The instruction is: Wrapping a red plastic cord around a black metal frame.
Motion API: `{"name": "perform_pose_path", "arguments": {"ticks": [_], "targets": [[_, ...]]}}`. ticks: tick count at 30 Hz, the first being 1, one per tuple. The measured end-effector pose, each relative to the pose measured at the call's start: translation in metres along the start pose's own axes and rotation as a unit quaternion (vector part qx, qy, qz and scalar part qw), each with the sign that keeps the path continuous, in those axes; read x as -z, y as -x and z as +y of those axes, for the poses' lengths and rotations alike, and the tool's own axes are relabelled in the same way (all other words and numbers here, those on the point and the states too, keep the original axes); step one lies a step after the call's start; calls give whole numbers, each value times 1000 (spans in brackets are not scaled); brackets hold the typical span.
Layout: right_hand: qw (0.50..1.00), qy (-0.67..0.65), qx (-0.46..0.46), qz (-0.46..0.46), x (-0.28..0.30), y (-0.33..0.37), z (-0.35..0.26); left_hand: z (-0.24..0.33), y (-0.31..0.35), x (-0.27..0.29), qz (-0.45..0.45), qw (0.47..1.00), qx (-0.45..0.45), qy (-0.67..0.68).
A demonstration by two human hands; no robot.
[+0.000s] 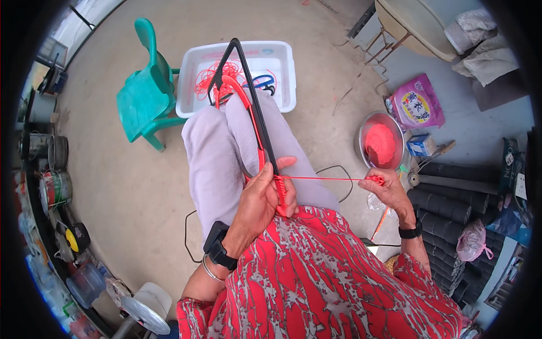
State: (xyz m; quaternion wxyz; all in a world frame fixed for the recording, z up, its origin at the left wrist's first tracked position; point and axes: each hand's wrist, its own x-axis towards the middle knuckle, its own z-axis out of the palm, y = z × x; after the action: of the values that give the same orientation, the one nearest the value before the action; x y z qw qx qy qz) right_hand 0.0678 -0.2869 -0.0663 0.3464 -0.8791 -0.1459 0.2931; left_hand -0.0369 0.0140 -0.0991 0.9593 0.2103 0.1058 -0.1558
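A long black frame (255, 93), bent to a point at its far end, lies along my lap with a red strip (237, 87) running beside it. My left hand (259, 192) is closed around its near end, where red cord (281, 192) is wound in close turns. From these turns a single length of red cord (327, 178) runs taut to the right. My right hand (392, 195) pinches that cord, with a small bunch of it at the fingertips. Beyond my knees, a white tub (291, 79) holds a loose red cord tangle (204, 83) and blue-handled scissors (262, 80).
A green plastic chair (144, 104) stands left of the tub. To the right are a metal basin (361, 138) with a red bowl (379, 144), a purple bag (416, 104) and stacked dark rolls (449, 206). Buckets and containers line the left edge, including a metal can (55, 189).
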Motion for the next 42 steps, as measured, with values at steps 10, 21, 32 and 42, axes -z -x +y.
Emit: {"name": "perform_pose_path", "arguments": {"ticks": [10, 21, 32, 42], "targets": [[993, -19, 31, 117, 24, 3, -30, -1, 25, -18, -1, 998, -12, 63], [996, -53, 14, 66, 4, 5, -11, -10, 35, -9, 27, 993, -16, 114], [997, -61, -4, 37, 3, 11, 3, -7, 35, -16, 28, 999, 22, 11], [990, -98, -57, -83, -4, 17, 0, -7, 30, -15, -5, 998, -2, 67]]}}
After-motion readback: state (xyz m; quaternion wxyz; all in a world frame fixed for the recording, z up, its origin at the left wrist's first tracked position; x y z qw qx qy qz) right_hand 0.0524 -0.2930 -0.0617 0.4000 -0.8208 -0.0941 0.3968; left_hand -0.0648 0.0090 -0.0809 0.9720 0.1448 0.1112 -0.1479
